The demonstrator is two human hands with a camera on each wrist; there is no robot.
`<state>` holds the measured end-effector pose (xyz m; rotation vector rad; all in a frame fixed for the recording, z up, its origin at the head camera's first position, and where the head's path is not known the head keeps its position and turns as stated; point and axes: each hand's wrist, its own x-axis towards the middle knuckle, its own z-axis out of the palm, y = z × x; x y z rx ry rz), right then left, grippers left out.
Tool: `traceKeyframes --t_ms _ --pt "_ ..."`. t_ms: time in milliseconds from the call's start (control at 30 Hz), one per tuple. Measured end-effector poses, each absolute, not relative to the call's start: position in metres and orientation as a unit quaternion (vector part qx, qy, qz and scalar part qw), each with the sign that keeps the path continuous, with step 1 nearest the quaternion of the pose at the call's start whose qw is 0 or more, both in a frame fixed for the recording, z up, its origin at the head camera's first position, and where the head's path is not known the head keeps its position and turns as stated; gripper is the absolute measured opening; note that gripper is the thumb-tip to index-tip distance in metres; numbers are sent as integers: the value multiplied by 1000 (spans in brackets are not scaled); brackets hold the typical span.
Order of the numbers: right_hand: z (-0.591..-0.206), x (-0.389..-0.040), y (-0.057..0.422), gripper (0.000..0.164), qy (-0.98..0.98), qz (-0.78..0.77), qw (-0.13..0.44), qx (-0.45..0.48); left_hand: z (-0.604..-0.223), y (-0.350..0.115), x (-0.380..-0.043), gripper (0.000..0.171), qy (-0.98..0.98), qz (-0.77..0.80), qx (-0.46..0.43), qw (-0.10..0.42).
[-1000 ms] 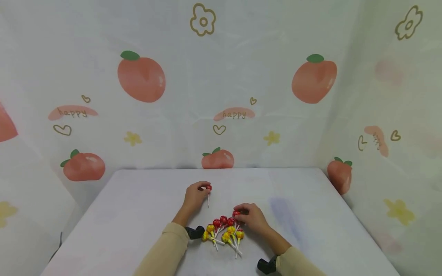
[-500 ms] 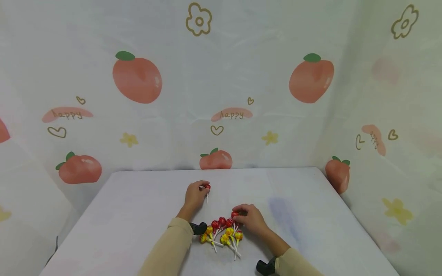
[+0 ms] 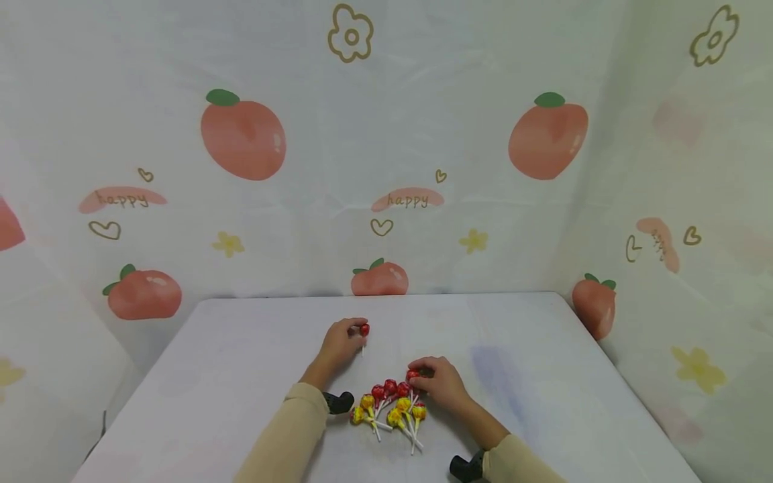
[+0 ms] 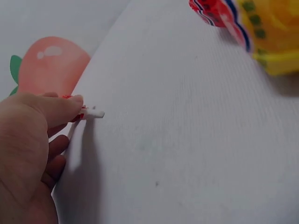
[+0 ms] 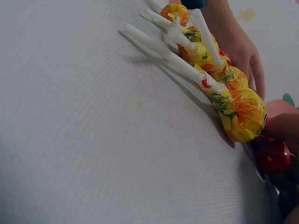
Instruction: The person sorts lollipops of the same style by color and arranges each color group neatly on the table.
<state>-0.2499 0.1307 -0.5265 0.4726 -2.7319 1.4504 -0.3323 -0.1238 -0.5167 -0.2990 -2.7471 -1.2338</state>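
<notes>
Toward the back of the table, my left hand (image 3: 341, 343) pinches a red-wrapped lollipop (image 3: 365, 329) between thumb and fingers. In the left wrist view, its white stick (image 4: 96, 113) points away from the fingertips, and most of the candy is hidden. My right hand (image 3: 439, 382) holds another red lollipop (image 3: 412, 374) by its head, at the right end of a row of red lollipops (image 3: 390, 387). Several yellow lollipops (image 3: 395, 418) lie just in front of that row, their sticks crossing toward me. In the right wrist view, one yellow lollipop (image 5: 243, 116) lies close to the fingers.
A white table (image 3: 241, 376) bears all the lollipops. Behind it hangs a pale cloth (image 3: 386, 134) printed with fruit and flowers. A black device (image 3: 339, 402) is worn on the left wrist, near the yellow lollipops, and another black device (image 3: 468, 466) on the right.
Less of the stick below my left hand shows than a second ago, so that lollipop has tilted slightly. My right hand stays in place, and the lollipop pile looks the same.
</notes>
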Motion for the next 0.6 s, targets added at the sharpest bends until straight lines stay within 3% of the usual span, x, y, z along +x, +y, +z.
traceKeyframes --t_ms 267,600 --pt "-525 -249 131 21 -873 463 8 152 -516 -131 -330 56 -914 -386 -127 21" --pt "-527 -250 130 20 -875 459 10 156 -513 -138 -327 64 -910 -386 -151 1"
